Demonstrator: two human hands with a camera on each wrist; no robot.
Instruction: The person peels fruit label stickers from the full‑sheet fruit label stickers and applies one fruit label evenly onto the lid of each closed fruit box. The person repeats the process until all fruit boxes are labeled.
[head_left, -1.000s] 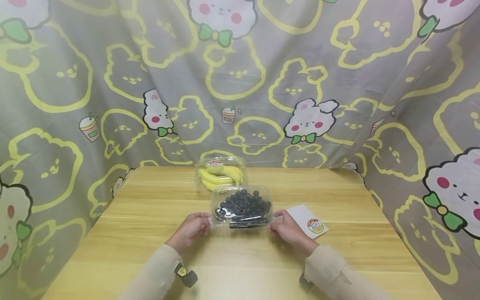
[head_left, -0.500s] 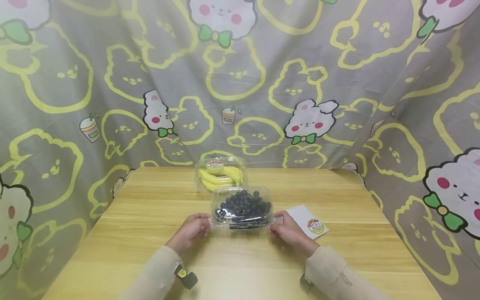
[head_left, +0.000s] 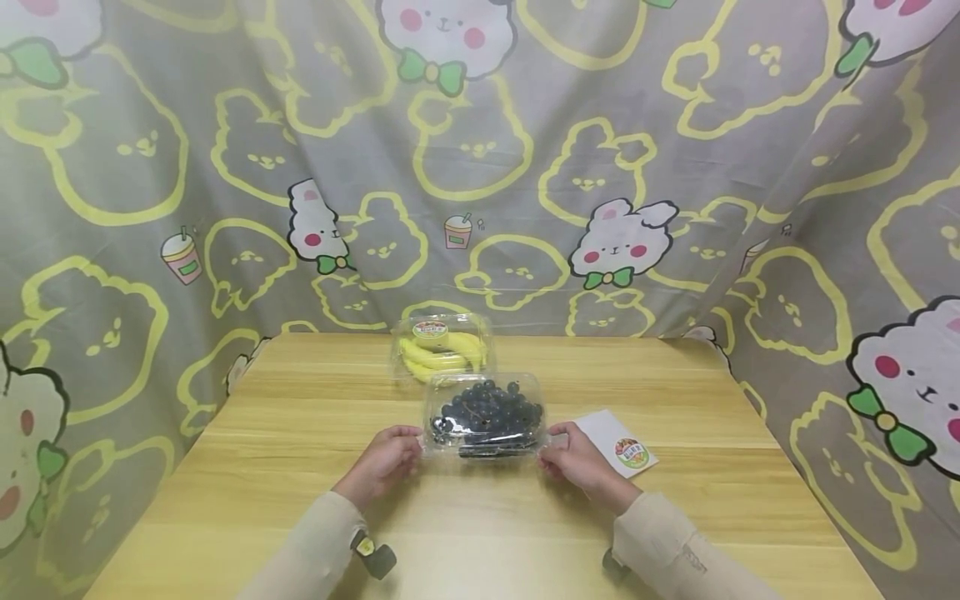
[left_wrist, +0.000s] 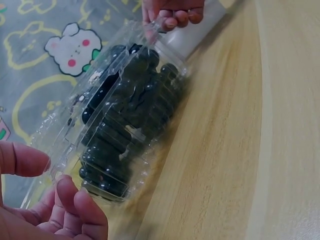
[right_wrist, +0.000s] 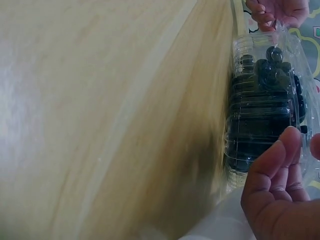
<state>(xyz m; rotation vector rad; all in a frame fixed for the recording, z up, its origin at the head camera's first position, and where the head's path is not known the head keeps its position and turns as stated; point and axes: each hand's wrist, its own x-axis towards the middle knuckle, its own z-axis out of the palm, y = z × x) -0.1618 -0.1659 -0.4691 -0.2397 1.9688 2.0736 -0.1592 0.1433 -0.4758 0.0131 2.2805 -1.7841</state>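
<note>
A clear plastic clamshell box of dark berries (head_left: 483,415) lies on the wooden table (head_left: 300,467), straight ahead of me. My left hand (head_left: 407,447) pinches the box's left rim, thumb above and fingers below (left_wrist: 75,202). At the opposite end my right hand (head_left: 552,446) holds the right rim, its fingers curled over the edge (left_wrist: 172,15). The right wrist view shows the box (right_wrist: 265,100) side-on, with the right hand's fingers (right_wrist: 280,165) beside it and the left hand (right_wrist: 275,11) at the far end. The box rests flat on the table.
A second clear box with yellow bananas (head_left: 441,346) stands just behind the berry box. A white card with a round sticker (head_left: 621,443) lies right of my right hand. Patterned cloth (head_left: 480,167) hangs round the table's back and sides.
</note>
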